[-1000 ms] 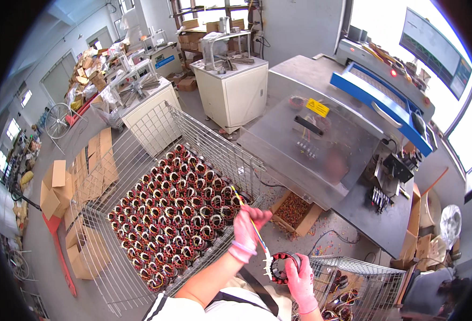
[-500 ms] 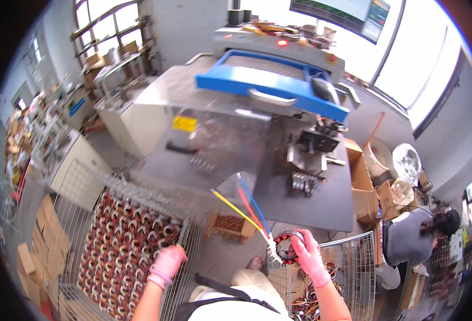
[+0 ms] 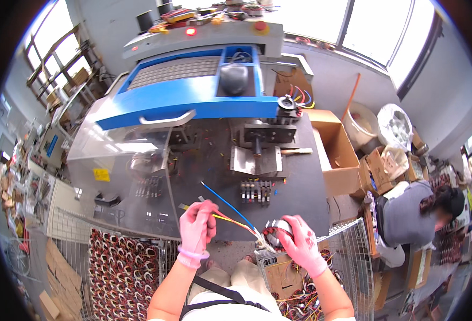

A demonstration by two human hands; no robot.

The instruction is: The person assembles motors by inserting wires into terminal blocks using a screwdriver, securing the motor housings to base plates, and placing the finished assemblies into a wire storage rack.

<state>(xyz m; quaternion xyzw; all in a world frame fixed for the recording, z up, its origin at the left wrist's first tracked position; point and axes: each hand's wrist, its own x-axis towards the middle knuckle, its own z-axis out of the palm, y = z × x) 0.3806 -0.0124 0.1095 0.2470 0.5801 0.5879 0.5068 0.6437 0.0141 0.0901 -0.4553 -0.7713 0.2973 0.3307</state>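
My right hand (image 3: 304,247), in a stained pink glove, grips a ring-shaped motor stator (image 3: 271,235) with dark red windings at the table's near edge. White-sleeved leads run from it to the left: a blue wire (image 3: 226,203) stretches free over the table. My left hand (image 3: 195,229), gloved, with a pale band at the wrist, is closed around the red and yellow wires (image 3: 235,221), whose tips show past its fingers. Part of the stator is hidden behind the right fingers.
A dark worktable (image 3: 214,160) holds a metal fixture (image 3: 257,158), a row of small clamps (image 3: 256,192) and a clear hinged cover (image 3: 124,171). Behind stands a blue-framed machine (image 3: 166,104). Wire baskets of stators (image 3: 124,267) flank me. A person (image 3: 409,216) sits at right.
My left hand has come up from beside the left basket to the wires and closed on them. The stator has stayed in my right hand. The view has shifted toward the table.
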